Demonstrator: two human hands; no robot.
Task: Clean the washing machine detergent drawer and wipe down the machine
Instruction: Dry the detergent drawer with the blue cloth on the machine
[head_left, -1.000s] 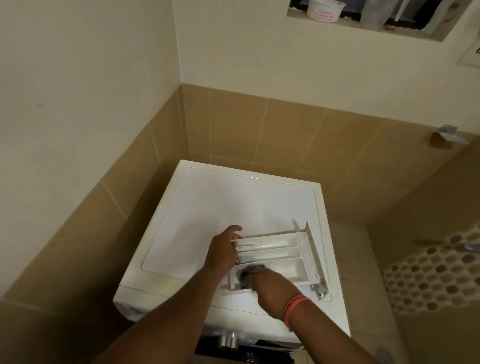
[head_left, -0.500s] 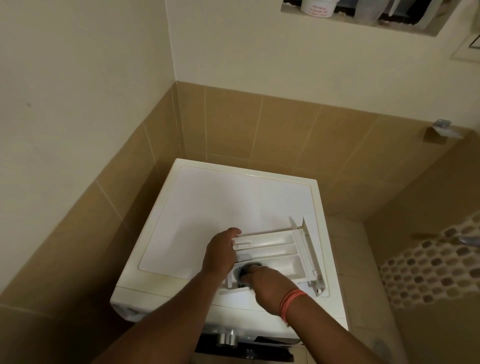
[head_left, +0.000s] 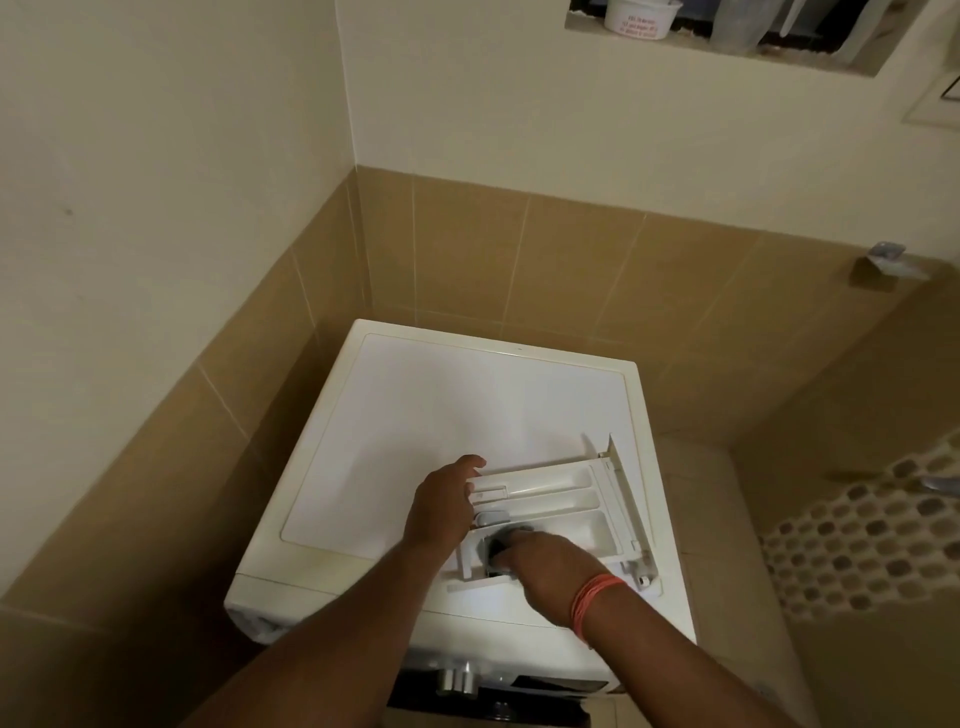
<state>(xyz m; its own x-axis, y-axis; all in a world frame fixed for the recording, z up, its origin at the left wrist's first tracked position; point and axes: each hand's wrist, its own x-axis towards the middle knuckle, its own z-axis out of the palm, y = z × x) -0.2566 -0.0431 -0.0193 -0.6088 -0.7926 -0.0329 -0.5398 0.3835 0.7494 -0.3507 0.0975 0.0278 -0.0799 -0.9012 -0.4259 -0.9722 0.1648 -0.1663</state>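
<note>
The right hand, with an orange band round its wrist, reaches into the near end of the detergent drawer, its fingers curled round a dark object that it presses into the drawer's nearest compartment; what that object is cannot be told from this view. The left hand grips the drawer's left end just beside it, thumb raised over the far rim and fingers wrapped down the end wall, close to a small grey tab in the middle channel.

The drawer lies out of its slot, flat on the top of the washing machine, near the front right corner of that top, its long compartments running away to the right and its front panel standing up at the right edge. The rest of the white top stretches bare to the left and toward the back.

At the machine's front, a metal knob shows under the forearms. Tan wall tiles back the corner, with a wall niche above holding a white tub.
</note>
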